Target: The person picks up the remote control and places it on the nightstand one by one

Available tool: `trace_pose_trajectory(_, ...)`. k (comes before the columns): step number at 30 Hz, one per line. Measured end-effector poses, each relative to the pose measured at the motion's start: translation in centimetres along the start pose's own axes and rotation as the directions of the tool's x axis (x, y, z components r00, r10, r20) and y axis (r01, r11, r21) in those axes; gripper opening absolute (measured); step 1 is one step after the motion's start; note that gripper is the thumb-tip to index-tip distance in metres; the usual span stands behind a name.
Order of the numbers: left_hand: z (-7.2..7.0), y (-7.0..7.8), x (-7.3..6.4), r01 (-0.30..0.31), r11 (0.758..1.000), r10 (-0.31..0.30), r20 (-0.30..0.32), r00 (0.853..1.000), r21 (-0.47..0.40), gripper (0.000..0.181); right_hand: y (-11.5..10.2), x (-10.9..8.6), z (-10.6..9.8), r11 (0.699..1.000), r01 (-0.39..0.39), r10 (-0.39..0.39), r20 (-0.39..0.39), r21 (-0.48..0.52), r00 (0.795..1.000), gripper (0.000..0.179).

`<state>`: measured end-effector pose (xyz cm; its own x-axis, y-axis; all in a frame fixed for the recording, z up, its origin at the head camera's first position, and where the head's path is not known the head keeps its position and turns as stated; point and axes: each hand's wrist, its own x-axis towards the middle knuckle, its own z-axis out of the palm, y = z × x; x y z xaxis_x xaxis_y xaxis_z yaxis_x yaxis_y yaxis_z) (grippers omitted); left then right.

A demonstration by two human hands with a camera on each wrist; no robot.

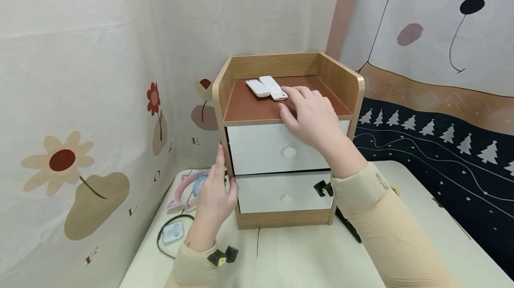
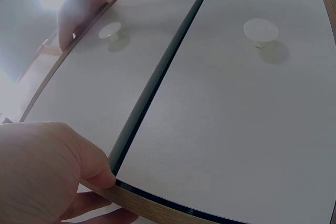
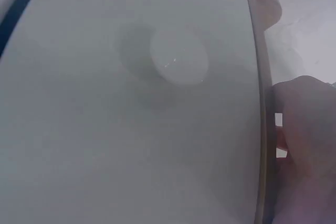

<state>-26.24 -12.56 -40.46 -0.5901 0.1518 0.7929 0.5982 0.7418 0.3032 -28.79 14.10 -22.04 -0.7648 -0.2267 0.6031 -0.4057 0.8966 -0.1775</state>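
Observation:
A small wooden cabinet (image 1: 283, 219) with two white drawers stands in the middle of the head view. Its upper drawer (image 1: 257, 150) and lower drawer (image 1: 261, 194) each have a round white knob. On the brown top lie two white remote controls, the left one (image 1: 257, 86) touching the right one (image 1: 270, 84). My right hand (image 1: 311, 116) reaches over the top's front edge, its fingertips beside the right remote; whether they touch it I cannot tell. Along the cabinet's left side rests my left hand (image 1: 217, 194), fingers straight, with the thumb (image 2: 97, 169) at the front edge.
Left of the cabinet are a pink and blue cat-ear headset (image 1: 186, 190), a dark cable (image 1: 158, 239) and a clear case with earphones (image 1: 173, 232). A black object (image 1: 348, 225) lies by the cabinet's right side on the pale table (image 1: 305, 257). Patterned cloth hangs behind.

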Motion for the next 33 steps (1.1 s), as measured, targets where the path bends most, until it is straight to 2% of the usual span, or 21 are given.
trace_pose_trajectory(6, 0.0, 0.1, -0.1, 0.013, 1.000, -0.013, 0.014, 1.000, 0.009, 0.101, 0.9, -3.1, 0.2, 0.987, 0.088, -0.068, -0.152, 0.131, 0.986, 0.054)
trace_pose_trajectory(12, -0.1, 0.0, -0.1, 0.014, 1.000, -0.014, 0.010, 1.000, 0.014, 0.100, 2.3, -6.5, 0.7, 0.975, 0.172, -0.120, -0.320, 0.141, 0.940, 0.053)
trace_pose_trajectory(15, -0.1, 0.0, -0.1, 0.018, 1.000, -0.018, 0.015, 1.000, 0.011, 0.100, 2.9, -8.1, 1.0, 0.965, 0.219, -0.143, -0.418, 0.141, 0.897, 0.050)
trace_pose_trajectory(19, 0.0, -0.1, -0.2, 0.015, 1.000, -0.015, 0.011, 1.000, 0.007, 0.099, 3.6, -10.0, 1.6, 0.949, 0.281, -0.163, -0.537, 0.144, 0.827, 0.045)
trace_pose_trajectory(23, 0.0, -0.1, -0.1, 0.012, 1.000, -0.012, 0.008, 1.000, 0.005, 0.099, 4.7, -12.1, 2.6, 0.939, 0.299, -0.137, -0.616, 0.168, 0.776, 0.044)
trace_pose_trajectory(26, -0.1, 0.0, -0.1, 0.015, 1.000, -0.015, 0.015, 1.000, 0.008, 0.100, 5.9, -13.7, 3.6, 0.933, 0.309, -0.104, -0.679, 0.187, 0.727, 0.042)
trace_pose_trajectory(28, -0.1, 0.0, -0.1, 0.017, 1.000, -0.017, 0.017, 1.000, 0.010, 0.100, 7.0, -14.8, 4.4, 0.938, 0.287, -0.077, -0.694, 0.192, 0.715, 0.040)
trace_pose_trajectory(30, -0.1, -0.1, -0.1, 0.020, 1.000, -0.020, 0.016, 1.000, 0.010, 0.100, 8.2, -15.9, 5.1, 0.948, 0.250, -0.048, -0.690, 0.197, 0.723, 0.040)
trace_pose_trajectory(33, -0.2, -0.1, -0.1, 0.019, 1.000, -0.019, 0.011, 1.000, 0.009, 0.099, 10.1, -17.6, 6.2, 0.968, 0.160, -0.001, -0.637, 0.193, 0.771, 0.042)
